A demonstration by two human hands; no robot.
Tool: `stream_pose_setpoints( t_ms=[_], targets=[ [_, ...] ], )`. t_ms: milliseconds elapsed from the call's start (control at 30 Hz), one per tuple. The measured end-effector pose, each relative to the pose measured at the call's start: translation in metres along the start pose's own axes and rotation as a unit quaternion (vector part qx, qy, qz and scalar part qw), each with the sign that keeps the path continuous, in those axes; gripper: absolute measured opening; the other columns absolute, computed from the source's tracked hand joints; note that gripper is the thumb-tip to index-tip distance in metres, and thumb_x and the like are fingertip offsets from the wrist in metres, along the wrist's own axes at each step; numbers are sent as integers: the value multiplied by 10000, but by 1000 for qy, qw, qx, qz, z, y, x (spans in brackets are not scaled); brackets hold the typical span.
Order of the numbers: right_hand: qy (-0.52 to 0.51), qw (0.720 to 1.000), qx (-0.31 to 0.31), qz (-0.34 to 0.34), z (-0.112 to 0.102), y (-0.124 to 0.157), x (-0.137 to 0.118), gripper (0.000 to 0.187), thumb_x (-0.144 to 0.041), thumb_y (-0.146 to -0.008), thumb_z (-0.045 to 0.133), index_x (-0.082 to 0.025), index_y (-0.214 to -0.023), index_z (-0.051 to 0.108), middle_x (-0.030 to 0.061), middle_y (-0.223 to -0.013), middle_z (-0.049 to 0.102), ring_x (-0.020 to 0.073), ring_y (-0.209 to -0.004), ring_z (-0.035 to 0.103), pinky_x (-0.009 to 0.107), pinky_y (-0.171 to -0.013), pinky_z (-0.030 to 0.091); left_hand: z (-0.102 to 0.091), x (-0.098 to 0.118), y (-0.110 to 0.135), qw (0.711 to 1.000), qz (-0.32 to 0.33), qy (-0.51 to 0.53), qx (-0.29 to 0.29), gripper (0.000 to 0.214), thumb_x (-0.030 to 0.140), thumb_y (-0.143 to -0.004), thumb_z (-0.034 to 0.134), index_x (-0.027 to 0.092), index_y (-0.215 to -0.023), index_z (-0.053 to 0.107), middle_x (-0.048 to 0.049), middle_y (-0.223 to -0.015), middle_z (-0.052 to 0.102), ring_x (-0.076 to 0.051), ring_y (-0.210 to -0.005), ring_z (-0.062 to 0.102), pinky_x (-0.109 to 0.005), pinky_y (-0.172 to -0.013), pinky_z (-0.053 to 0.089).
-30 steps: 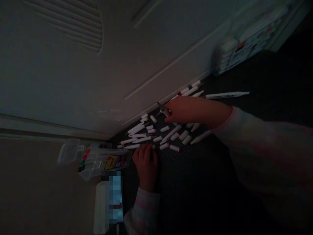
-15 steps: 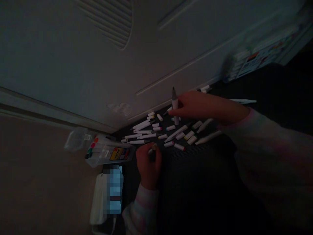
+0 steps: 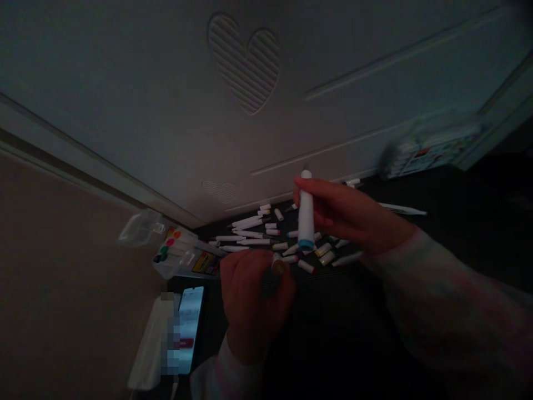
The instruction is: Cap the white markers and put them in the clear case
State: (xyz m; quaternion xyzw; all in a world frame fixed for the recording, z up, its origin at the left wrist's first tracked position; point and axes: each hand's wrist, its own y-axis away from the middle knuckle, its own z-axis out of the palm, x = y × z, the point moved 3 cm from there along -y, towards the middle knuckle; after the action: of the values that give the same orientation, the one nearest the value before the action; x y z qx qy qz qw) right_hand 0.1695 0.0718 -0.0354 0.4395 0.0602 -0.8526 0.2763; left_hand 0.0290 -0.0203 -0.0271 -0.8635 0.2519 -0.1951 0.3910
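Fingers of my right hand (image 3: 350, 214) pinch a white marker (image 3: 306, 214) upright at mid-barrel above the scattered markers (image 3: 250, 233); my left hand (image 3: 250, 294) curls round a brown-tipped marker (image 3: 278, 267). I judge the white one light, stiff, slick plastic; mid-barrel holds best

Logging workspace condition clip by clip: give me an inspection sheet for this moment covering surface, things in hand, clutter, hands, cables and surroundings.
Surface: dark ribbed surface, dimly lit.
Things in hand: white marker with a blue band, upright; small white piece with a brownish end, marker or cap unclear.
Clutter: scattered white markers and caps; clear plastic marker case; lit phone; long white pen.
Hands: right hand grips the blue-banded marker; left hand is closed on the brownish-ended piece.
Cables: nothing seen.
Surroundings: white panel with an embossed heart; blurred printed pack at far right.
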Motion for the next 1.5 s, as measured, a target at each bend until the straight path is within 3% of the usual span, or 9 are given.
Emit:
stream_pose_setpoints(
  t_ms=[300, 500, 833, 967, 1133, 1200, 1267, 1400, 1500],
  targets=[
    [-29, 999, -2, 12, 5, 6, -5, 449, -344, -899, 366, -160, -497, 445, -64, -290, 374, 26, -257, 295, 134, -311, 249, -3, 5, -5, 1000, 12, -5, 0, 248, 67, -693, 600, 176, -862, 456, -5, -768, 571, -139, -736, 529, -297, -686, 430],
    [18, 1000, 19, 12, 2, 8, -9, 442, -377, -892, 375, -174, -501, 408, -72, -313, 341, 34, -287, 268, 156, -335, 242, 3, -13, 8, 998, -3, -46, -38, 200, 135, -742, 582, 193, -901, 476, -18, -789, 585, -169, -790, 533, -320, -720, 427],
    [-6, 999, 40, -30, -5, 8, -17, 428, -354, -886, 397, -176, -497, 413, -72, -336, 333, 42, -311, 255, 170, -355, 252, 48, -57, 59, 957, -73, -113, -256, 118, 150, -774, 537, 159, -888, 567, -59, -851, 641, -225, -852, 548, -365, -741, 431],
    [-4, 998, 51, -41, -8, 8, -18, 443, -363, -893, 383, -172, -493, 392, -75, -333, 330, 36, -304, 255, 169, -358, 243, 59, -60, 66, 947, -81, -116, -287, 150, 125, -768, 524, 160, -899, 588, -65, -898, 647, -236, -890, 547, -387, -771, 436],
    [93, 986, 112, -75, -20, 3, -19, 421, -414, -860, 418, -186, -506, 408, -63, -348, 362, 58, -326, 345, 191, -366, 282, 64, -62, 71, 953, -73, -113, -273, 271, 91, -757, 511, 166, -1002, 599, -81, -996, 642, -243, -959, 538, -414, -818, 442],
    [181, 969, 147, -83, -26, 2, -20, 371, -415, -838, 449, -181, -550, 447, -53, -388, 420, 62, -341, 381, 191, -364, 287, 66, -62, 73, 955, -75, -109, -265, 315, 78, -752, 505, 160, -1043, 592, -90, -1026, 634, -245, -976, 536, -417, -827, 446],
    [318, 926, 185, -80, -32, 2, -23, 330, -422, -816, 477, -171, -602, 488, -33, -456, 491, 69, -376, 431, 194, -384, 313, 66, -63, 74, 960, -75, -102, -251, 332, 64, -745, 497, 154, -1051, 591, -92, -1024, 632, -242, -968, 542, -411, -822, 455],
    [592, 780, 196, -58, -38, 2, -26, 312, -417, -812, 465, -150, -700, 580, 47, -641, 625, 132, -547, 567, 226, -507, 391, 66, -66, 76, 971, -64, -92, -212, 268, 78, -756, 488, 142, -987, 609, -94, -961, 637, -237, -918, 552, -410, -796, 471],
    [696, 695, 177, -19, -44, -2, -22, 322, -405, -818, 453, -137, -802, 631, 100, -788, 680, 180, -685, 618, 250, -589, 411, 65, -68, 77, 976, -61, -90, -188, 244, 106, -774, 492, 130, -992, 600, -106, -974, 623, -241, -929, 539, -420, -802, 473]
  ],
)
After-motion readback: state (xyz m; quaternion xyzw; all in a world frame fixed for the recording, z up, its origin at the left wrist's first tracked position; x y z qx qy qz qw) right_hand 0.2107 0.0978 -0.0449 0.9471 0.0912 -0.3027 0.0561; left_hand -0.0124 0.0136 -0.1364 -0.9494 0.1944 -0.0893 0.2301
